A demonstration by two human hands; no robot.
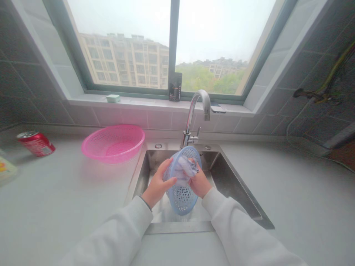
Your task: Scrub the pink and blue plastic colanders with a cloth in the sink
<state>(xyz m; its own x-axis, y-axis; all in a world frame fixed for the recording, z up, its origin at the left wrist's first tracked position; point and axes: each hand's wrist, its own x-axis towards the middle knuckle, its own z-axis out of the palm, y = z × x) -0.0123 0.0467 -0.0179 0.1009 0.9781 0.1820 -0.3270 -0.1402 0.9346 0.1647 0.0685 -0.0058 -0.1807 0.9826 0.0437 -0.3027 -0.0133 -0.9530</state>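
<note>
Blue basket tilted on edge over the sink, mouth turned to the right hand, long axis running near to far; contact with the sink floor: cannot tell. The left hand grasps its rim and outer wall from the left. The right hand grips a bunched cloth in the mouth. Cloth lies left of the right hand, which is nearer to it. Pink basket well apart, left on the desk

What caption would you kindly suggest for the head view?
Left hand gripping a blue basket, right hand holding a cloth, at a steel sink.
</note>
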